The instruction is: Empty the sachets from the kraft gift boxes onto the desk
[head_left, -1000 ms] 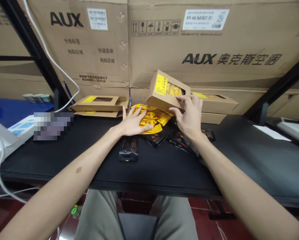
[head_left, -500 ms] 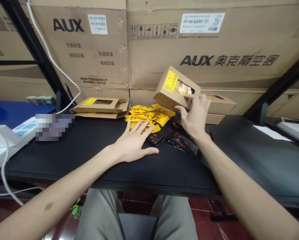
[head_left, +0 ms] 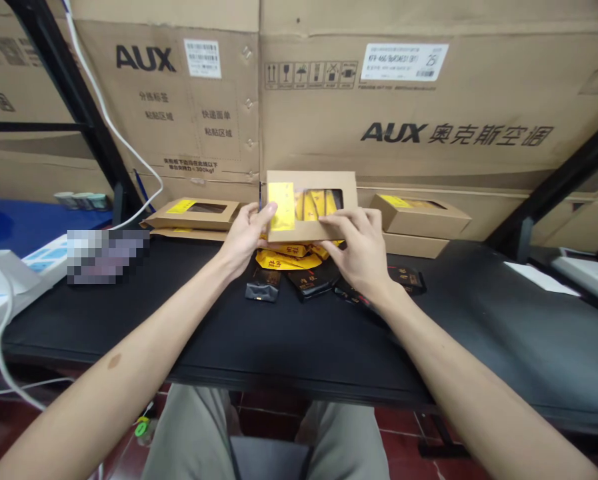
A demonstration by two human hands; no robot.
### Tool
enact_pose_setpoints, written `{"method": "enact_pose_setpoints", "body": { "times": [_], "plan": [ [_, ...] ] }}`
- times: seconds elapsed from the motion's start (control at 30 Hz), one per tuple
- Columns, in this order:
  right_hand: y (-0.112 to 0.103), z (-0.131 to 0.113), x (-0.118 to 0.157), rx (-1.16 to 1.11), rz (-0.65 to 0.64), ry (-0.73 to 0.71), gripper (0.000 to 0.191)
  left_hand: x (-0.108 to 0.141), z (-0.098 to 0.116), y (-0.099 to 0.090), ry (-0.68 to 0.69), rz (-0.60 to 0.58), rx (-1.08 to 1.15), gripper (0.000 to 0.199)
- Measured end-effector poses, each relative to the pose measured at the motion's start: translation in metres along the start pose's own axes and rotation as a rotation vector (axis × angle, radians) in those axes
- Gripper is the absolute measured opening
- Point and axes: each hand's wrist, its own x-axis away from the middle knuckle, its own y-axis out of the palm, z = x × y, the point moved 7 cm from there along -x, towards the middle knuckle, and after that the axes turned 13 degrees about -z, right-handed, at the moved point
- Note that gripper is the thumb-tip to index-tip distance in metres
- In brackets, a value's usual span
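Note:
Between both hands is a brown cardboard box (head_left: 311, 179) with a yellow label and a clear window; yellow packets show through the window. My left hand (head_left: 246, 237) grips its left end, thumb on the label. At the right, my right hand (head_left: 361, 250) is closed on the lower right edge, fingers by the window. Beneath the box lie several yellow packets (head_left: 286, 259), partly hidden by it. Several black packets (head_left: 311, 280) are spread in front of them on the black table (head_left: 289, 340).
To the left rest flat brown window boxes (head_left: 193, 213). More brown boxes (head_left: 423, 217) are stacked on the right. A white power strip (head_left: 39, 267) and a blurred-out item (head_left: 106, 257) lie at far left. Large AUX cartons (head_left: 403, 100) stand behind.
The box has moved left and down and now faces me level. My left hand has lifted off the yellow packets and taken hold of the box's left end.

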Motion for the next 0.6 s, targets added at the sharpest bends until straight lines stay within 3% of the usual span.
{"method": "enact_pose_setpoints", "body": {
  "times": [0.1,0.17,0.27,0.33,0.5,0.6],
  "plan": [
    [0.001,-0.020,-0.001,0.008,-0.035,-0.078,0.034,0.006,0.000,-0.002,0.043,-0.022,0.101,0.063],
    [-0.003,-0.022,-0.001,-0.045,0.030,-0.061,0.048,0.010,0.003,-0.006,0.072,-0.019,0.137,0.058],
    [-0.011,-0.005,0.001,-0.225,0.211,0.104,0.060,0.012,0.008,-0.007,0.081,-0.069,0.185,0.055],
    [-0.008,0.011,0.004,-0.377,0.257,0.224,0.060,0.014,0.010,-0.006,0.090,-0.092,0.204,0.054],
    [0.010,0.020,0.005,-0.570,0.089,0.264,0.060,0.016,0.006,-0.006,0.129,-0.057,0.172,0.054],
    [0.009,0.016,0.006,-0.571,0.088,0.248,0.062,0.014,0.003,-0.008,0.149,-0.018,0.159,0.055]
  ]
}}
